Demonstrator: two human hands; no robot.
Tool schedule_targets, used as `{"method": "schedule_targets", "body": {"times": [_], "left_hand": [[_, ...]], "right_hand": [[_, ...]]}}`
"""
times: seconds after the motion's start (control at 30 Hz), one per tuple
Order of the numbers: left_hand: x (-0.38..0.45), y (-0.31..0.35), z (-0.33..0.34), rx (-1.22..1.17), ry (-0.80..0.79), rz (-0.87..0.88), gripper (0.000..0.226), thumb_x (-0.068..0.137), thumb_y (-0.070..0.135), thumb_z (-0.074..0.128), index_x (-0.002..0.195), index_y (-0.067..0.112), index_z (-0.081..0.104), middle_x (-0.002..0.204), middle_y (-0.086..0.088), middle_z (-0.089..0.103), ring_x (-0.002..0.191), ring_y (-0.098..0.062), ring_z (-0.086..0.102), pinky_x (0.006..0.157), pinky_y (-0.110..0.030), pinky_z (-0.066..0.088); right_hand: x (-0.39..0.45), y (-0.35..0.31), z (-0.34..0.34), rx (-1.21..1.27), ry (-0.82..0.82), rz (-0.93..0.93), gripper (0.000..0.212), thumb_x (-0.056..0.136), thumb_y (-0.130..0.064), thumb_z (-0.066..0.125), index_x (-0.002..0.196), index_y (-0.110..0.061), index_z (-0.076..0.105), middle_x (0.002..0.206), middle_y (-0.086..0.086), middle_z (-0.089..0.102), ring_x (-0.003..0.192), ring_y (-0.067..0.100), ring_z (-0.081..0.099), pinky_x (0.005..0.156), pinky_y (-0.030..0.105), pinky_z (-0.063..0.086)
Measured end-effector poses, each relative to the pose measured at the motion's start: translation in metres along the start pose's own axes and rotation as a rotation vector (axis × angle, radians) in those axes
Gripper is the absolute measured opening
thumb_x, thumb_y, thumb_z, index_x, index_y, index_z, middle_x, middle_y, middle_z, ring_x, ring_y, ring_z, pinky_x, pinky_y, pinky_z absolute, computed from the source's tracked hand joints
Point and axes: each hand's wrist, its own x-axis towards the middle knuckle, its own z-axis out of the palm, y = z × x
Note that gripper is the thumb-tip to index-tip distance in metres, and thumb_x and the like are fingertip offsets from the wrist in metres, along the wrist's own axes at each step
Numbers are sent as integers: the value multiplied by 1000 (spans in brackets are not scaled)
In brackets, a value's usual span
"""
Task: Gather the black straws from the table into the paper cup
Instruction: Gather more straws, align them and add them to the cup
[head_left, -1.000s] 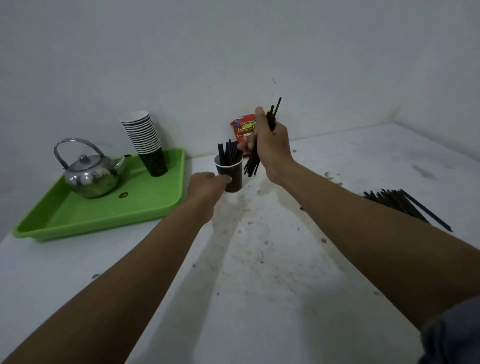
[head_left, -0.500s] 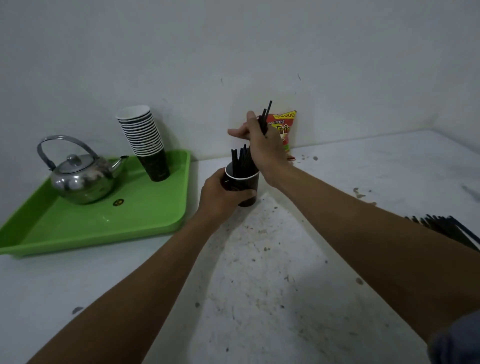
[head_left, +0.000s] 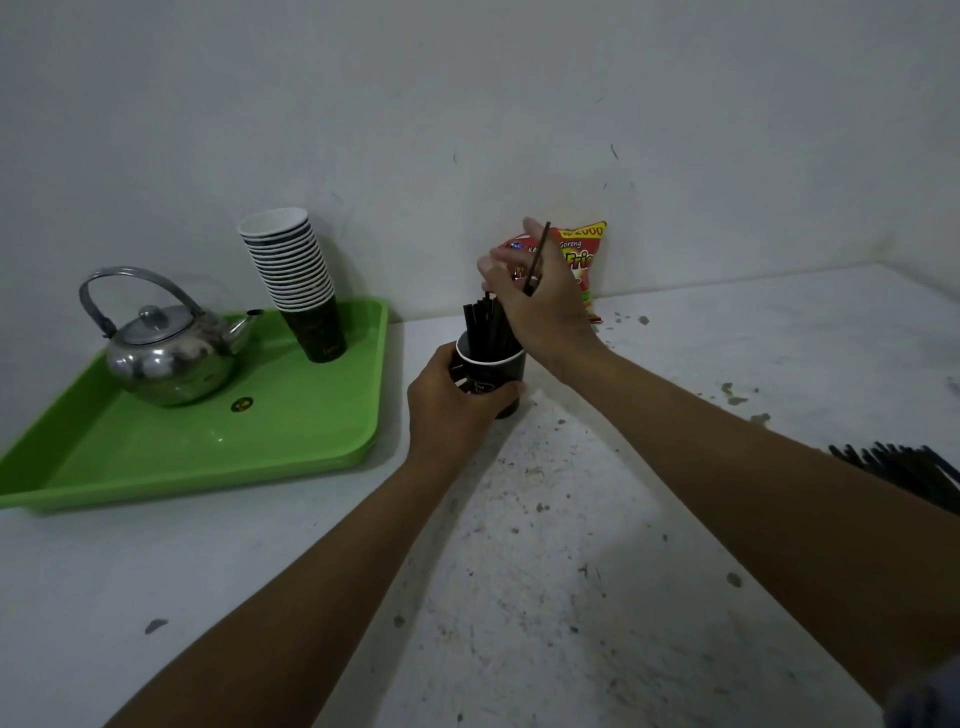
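Note:
My left hand (head_left: 452, 410) grips the side of a dark paper cup (head_left: 501, 371) standing on the white table (head_left: 545, 571). Several black straws (head_left: 480, 322) stand upright inside it. Just above the rim hovers my right hand (head_left: 540, 301), its fingers spread and blurred. One black straw (head_left: 539, 254) sticks up across that hand, its lower end tucked at the thumb. More black straws (head_left: 909, 470) lie in a loose pile at the right edge, partly hidden by my right forearm.
A green tray (head_left: 311, 441) at the left carries a steel kettle (head_left: 161, 358) and a stack of paper cups (head_left: 296, 270). A red and yellow snack packet (head_left: 584, 249) leans on the wall behind my right hand. The wall runs close behind the cup.
My left hand closed round the cup. My right hand moved over the rim and lowered its bundle of straws into the cup, keeping one straw as its fingers spread.

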Motion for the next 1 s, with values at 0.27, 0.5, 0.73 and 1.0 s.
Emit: {"method": "schedule_targets", "body": {"times": [0.27,0.5,0.73,1.0], "left_hand": [[-1,0,-1,15,3,6,68,67,19,93,128,10,64,113,5,70,97,-1,64,76,-4,50],[-2,2,-3,41,3,4,67,67,23,93,127,12,64,111,8,69,97,-4,65,74,-4,49],[-6,5,-1,68,18,0,68,68,28,93,126,12,62,111,6,69,99,-10,66,76,-9,50],[-29,16,-2,254,89,-10,109,71,43,89,157,8,30,156,-11,40,140,-24,41,113,-38,39]], "right_hand": [[1,0,1,-19,73,-159,46,108,-26,46,151,-13,38,127,1,64,96,13,73,89,31,57],[-3,-1,-7,-291,-22,-277,39,108,-24,41,135,-4,61,126,11,70,114,21,66,97,34,53],[-18,6,-21,-416,-296,-152,48,111,-34,32,120,-2,66,112,19,70,104,26,66,88,38,54],[-37,5,-51,-381,-199,-145,50,107,-41,37,148,-17,51,149,3,53,138,18,47,114,44,39]]}}
